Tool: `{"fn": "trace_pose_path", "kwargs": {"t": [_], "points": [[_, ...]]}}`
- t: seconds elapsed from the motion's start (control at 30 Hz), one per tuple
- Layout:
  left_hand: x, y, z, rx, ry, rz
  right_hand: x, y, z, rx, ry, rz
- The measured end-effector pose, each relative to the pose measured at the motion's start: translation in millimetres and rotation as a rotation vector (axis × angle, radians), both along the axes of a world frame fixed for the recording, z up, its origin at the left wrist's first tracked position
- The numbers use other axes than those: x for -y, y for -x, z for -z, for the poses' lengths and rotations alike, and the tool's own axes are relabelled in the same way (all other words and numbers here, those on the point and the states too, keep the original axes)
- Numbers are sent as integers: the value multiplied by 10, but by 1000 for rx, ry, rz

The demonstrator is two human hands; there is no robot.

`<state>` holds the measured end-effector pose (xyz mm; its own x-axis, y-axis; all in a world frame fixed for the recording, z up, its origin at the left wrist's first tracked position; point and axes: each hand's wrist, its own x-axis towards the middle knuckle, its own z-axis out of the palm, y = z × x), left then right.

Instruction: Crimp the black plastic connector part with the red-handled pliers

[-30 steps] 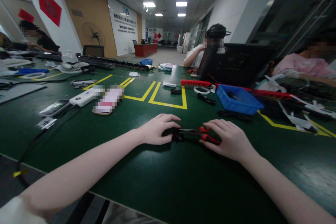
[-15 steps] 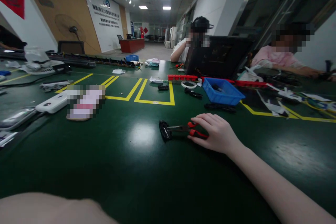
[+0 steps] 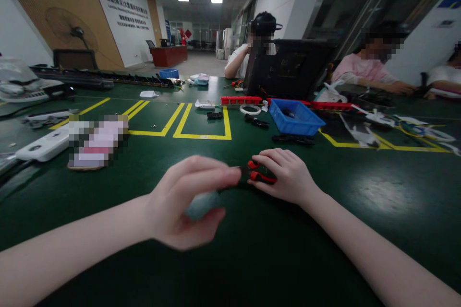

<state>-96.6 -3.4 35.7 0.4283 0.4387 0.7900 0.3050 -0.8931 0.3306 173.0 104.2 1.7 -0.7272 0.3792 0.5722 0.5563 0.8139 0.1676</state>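
Note:
My right hand (image 3: pixel 288 172) is closed round the red handles of a pair of pliers (image 3: pixel 263 178), whose jaws point left just over the green table (image 3: pixel 223 259). My left hand (image 3: pixel 190 199) hovers in front of the jaws, with its thumb apart from the fingers and no object visible between them. Its fingertips overlap the pliers' jaws in view, and I cannot tell whether they touch. The small black bundle at the jaw tips is almost wholly hidden behind these fingers.
Beyond my hands stand a blue bin (image 3: pixel 297 122), a white tape roll (image 3: pixel 250 110) and black parts (image 3: pixel 256 121). On the left lie a phone (image 3: pixel 99 141) and a white power strip (image 3: pixel 46 146). Co-workers sit across the table behind a large black case (image 3: pixel 288 67).
My left hand has come up from the lower left edge to the pliers' jaws, covering the black bundle. My right hand still holds the pliers. The view has turned slightly right.

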Motion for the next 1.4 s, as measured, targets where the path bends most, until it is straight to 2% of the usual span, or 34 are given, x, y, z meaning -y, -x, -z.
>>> {"fn": "trace_pose_path", "kwargs": {"t": [0.07, 0.13, 0.27, 0.37, 0.5, 0.67, 0.8, 0.97, 1.17, 1.4], "points": [[-235, 35, 33, -75, 75, -86, 10, 10, -2, -4, -3, 15], [-444, 108, 137, -145, 243, -183, 16, 19, -4, -9, 1, 28], [-648, 280, 376, -359, 423, -114, 17, 33, 3, -22, 15, 27], [-656, 334, 429, -412, 475, -88, 16, 42, 7, -12, 28, 16], [-644, 322, 401, -422, 491, -90, 34, 61, -7, -3, 54, 10], [-605, 260, 405, -449, 450, -192, 62, 94, -5, -12, 82, -6], [-491, 145, 398, -427, 494, -244, 61, 107, 14, 12, 72, -22], [-411, 81, 399, -368, 517, -215, 42, 89, 7, 9, 46, -40], [-458, 133, 429, -331, 538, -201, 39, 23, -51, -25, 39, -16], [-456, 123, 381, -355, 532, -211, 39, -10, -89, -46, 44, 6]]}}
